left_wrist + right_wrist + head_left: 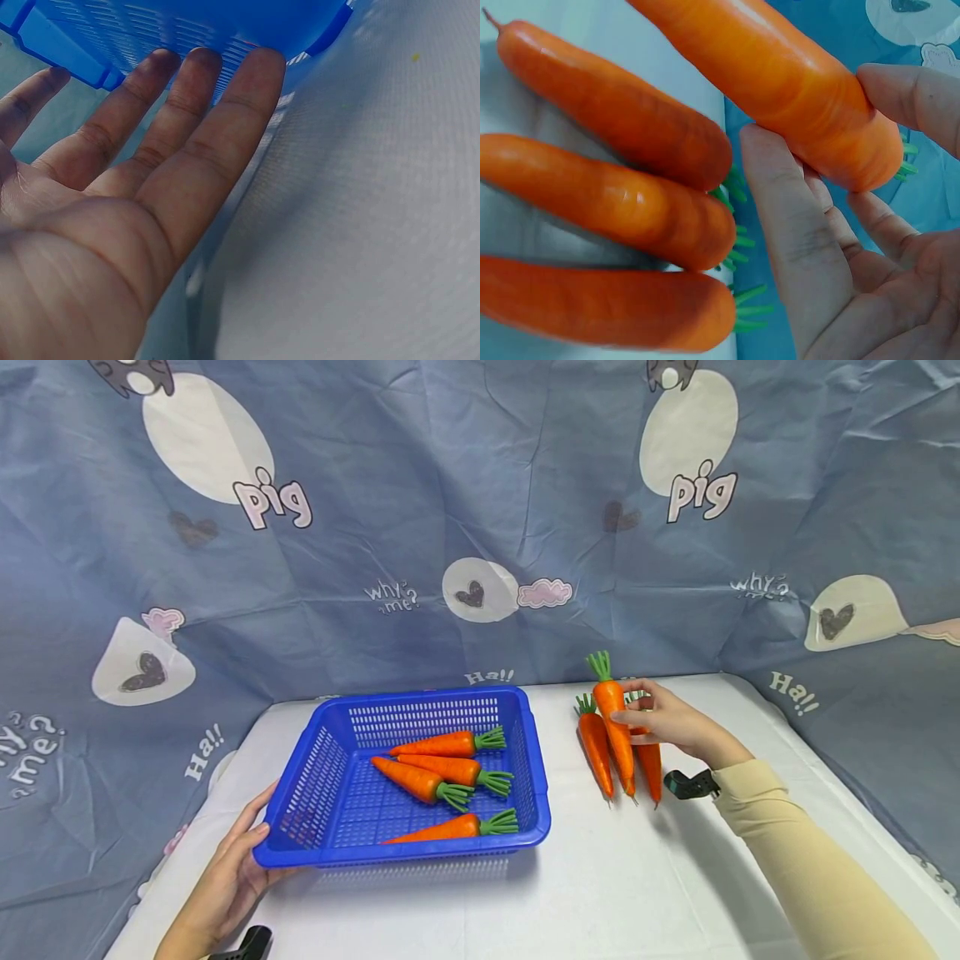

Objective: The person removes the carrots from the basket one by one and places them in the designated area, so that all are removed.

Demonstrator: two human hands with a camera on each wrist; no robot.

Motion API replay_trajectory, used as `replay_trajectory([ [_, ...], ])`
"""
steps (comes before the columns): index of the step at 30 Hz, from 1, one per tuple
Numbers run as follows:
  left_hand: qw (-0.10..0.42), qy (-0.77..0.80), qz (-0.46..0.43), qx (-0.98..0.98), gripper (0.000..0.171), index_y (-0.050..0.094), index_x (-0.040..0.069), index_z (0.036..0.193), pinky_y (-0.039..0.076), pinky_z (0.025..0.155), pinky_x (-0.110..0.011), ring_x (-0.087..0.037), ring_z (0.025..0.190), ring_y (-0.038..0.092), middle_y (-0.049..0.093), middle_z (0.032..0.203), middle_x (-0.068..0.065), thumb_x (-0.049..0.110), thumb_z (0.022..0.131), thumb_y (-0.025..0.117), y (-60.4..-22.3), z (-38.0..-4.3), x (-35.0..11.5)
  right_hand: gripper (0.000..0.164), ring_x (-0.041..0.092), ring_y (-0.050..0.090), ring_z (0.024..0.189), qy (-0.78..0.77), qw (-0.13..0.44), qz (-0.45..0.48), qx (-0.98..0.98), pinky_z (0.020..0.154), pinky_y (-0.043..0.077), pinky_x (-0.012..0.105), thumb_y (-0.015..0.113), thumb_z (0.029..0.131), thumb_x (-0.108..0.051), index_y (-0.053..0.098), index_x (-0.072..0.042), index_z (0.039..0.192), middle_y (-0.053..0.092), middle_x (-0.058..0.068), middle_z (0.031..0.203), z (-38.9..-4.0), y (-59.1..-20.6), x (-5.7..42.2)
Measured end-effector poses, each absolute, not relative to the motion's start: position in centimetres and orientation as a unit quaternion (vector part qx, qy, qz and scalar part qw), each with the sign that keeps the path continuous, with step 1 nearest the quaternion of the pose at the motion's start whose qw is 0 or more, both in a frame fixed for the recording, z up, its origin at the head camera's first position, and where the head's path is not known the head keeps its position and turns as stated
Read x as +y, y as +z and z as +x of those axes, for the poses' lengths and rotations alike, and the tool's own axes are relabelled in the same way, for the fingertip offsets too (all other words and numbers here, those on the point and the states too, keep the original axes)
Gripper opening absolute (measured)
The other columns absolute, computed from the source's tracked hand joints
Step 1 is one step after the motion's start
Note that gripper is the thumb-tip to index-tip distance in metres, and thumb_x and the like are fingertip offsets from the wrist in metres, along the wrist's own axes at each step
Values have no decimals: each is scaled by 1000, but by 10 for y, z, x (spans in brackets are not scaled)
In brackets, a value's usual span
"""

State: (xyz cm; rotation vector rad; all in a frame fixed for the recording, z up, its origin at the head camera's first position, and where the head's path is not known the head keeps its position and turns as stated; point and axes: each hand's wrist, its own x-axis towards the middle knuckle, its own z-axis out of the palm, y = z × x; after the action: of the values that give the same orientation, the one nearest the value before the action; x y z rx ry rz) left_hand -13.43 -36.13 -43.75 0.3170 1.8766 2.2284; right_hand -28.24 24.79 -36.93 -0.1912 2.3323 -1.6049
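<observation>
My right hand (663, 718) pinches an orange carrot (615, 727) between thumb and fingers, its green top pointing to the back. In the right wrist view this carrot (780, 75) is raised beside three more carrots (615, 202) lying side by side on the table. My left hand (232, 868) is at the near left corner of a blue plastic basket (405, 853). Seen from the left wrist, its fingers (210, 142) are fairly straight, with the tips against the slotted basket wall (172, 30). Several carrots (442, 768) with green tops lie inside the basket.
A white cloth covers the table (600, 877). Behind it hangs a blue-grey printed curtain (405, 527), which also borders the table at the left and right. The basket stands left of the loose carrots, with a strip of white tabletop between them.
</observation>
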Motion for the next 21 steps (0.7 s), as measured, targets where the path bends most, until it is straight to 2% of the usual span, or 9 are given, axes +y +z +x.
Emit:
replay_trajectory([
  [9, 116, 759, 109, 632, 54, 12, 33, 161, 57, 91, -42, -14, 118, 66, 59, 136, 15, 21, 111, 25, -441, -136, -360, 71, 17, 64, 95, -554, 149, -55, 817, 85, 59, 37, 69, 95, -23, 24, -3, 147, 51, 16, 115, -280, -378, 264],
  [21, 111, 762, 123, 627, 54, 11, 32, 162, 57, 91, -40, -13, 118, 66, 57, 138, 16, 18, 111, 24, -439, -136, -361, 77, 18, 64, 99, -549, 152, -42, 821, 88, 58, 37, 69, 96, -28, 20, -2, 150, 53, 17, 118, -280, -379, 282],
])
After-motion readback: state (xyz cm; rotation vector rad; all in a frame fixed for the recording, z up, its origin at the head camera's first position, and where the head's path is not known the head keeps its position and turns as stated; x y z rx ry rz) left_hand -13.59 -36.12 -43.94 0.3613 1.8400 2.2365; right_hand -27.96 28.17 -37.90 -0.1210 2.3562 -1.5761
